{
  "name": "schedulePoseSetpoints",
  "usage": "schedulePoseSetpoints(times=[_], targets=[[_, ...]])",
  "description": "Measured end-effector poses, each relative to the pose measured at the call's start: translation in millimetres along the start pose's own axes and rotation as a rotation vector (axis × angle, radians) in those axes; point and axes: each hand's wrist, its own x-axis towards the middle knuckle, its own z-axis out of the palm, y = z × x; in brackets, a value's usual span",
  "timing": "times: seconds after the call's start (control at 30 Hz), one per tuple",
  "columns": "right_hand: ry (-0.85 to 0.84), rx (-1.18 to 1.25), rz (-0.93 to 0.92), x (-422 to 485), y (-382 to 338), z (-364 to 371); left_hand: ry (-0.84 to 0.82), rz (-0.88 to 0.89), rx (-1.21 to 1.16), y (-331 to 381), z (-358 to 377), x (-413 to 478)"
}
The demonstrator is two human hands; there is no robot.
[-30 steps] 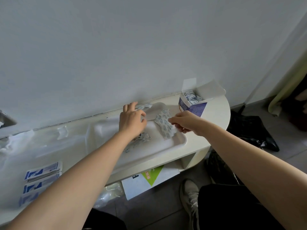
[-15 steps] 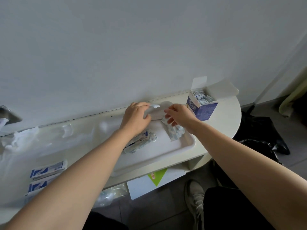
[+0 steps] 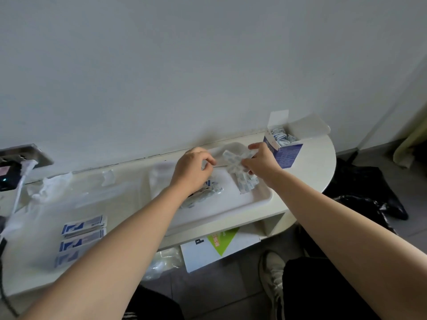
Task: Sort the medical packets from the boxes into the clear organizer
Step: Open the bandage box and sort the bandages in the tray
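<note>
head view: right hand (image 3: 258,161) pinches a strip of packets (image 3: 235,161), its long axis running from far-left down to near-right over the tray (image 3: 258,199). left hand (image 3: 193,172), fingers curled and thumb meeting forefinger, is just left of the strip's far end; whether it grips anything i cannot tell. more packets (image 3: 203,195) lie under its wrist. the open box (image 3: 283,147) stands just right of the right hand, so that hand is nearer for the next reach.
</note>
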Motion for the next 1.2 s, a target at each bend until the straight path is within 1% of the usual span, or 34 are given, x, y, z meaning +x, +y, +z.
schedulePoseSetpoints(times=[0.17, 0.37, 0.43, 0.53, 0.67, 0.73, 0.83, 0.93, 1.0, 1.07, 1.1, 1.13, 1.2], targets=[[0.041, -0.272, -0.098, 3, 21, -4, -0.151, -0.067, 0.131, 2, 19, 15], [0.042, -0.459, -0.299, 9, 31, 2, -0.283, -0.061, 0.308, 0, 45, 33], [0.080, -0.497, -0.327, 8, 31, 3, -0.269, -0.062, 0.358, -1, 49, 37], [0.138, -0.595, -0.341, 5, 31, 3, -0.212, -0.078, 0.372, -3, 50, 41], [0.135, -0.775, -0.324, 1, 32, 5, -0.156, -0.096, 0.344, -4, 50, 42], [0.143, -0.849, -0.313, -1, 30, 5, -0.134, -0.080, 0.368, -3, 50, 42], [0.167, -0.845, -0.336, -2, 28, 3, -0.048, -0.061, 0.380, -4, 49, 42], [0.164, -0.728, -0.348, 1, 28, 0, 0.115, -0.139, 0.205, -2, 42, 43], [0.144, -0.521, -0.337, 5, 26, 1, 0.145, -0.243, -0.029, 6, 38, 45], [0.036, -0.235, -0.288, 6, 19, 2, 0.093, -0.334, -0.339, 15, 36, 45], [-0.024, -0.129, -0.255, 5, 16, 2, 0.056, -0.363, -0.487, 20, 35, 43], [-0.055, -0.084, -0.239, 4, 13, 3, 0.012, -0.368, -0.584, 23, 34, 40], [-0.069, -0.080, -0.234, 1, 11, 2, -0.066, -0.335, -0.624, 26, 31, 33]])
